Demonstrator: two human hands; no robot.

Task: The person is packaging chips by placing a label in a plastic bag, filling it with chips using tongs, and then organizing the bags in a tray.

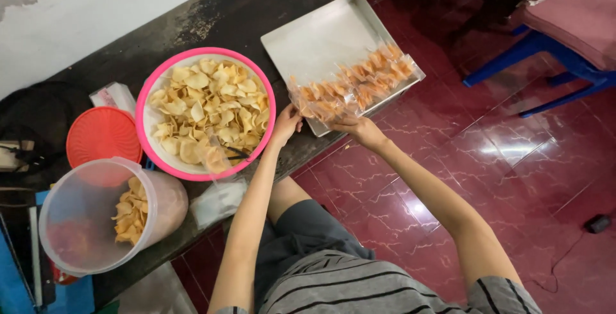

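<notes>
A row of small clear bags of chips (pixel 351 84) is laid along the near edge of the metal tray (pixel 314 38). The end bag nearest the pink bowl (pixel 206 114) is pinched by the left hand (pixel 286 123), fingers closed on it. The underside of the row is gripped by the right hand (pixel 359 128), fingers curled. Beyond the bowl, away from the tray, a clear plastic jar (pixel 96 214) and a red lid (pixel 102 135) are seen.

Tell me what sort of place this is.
Probably a home snack-packing corner, not a factory: a pink bowl of chips on a worn dark table, small filled bags over a metal tray, a glossy red tiled floor.
</notes>
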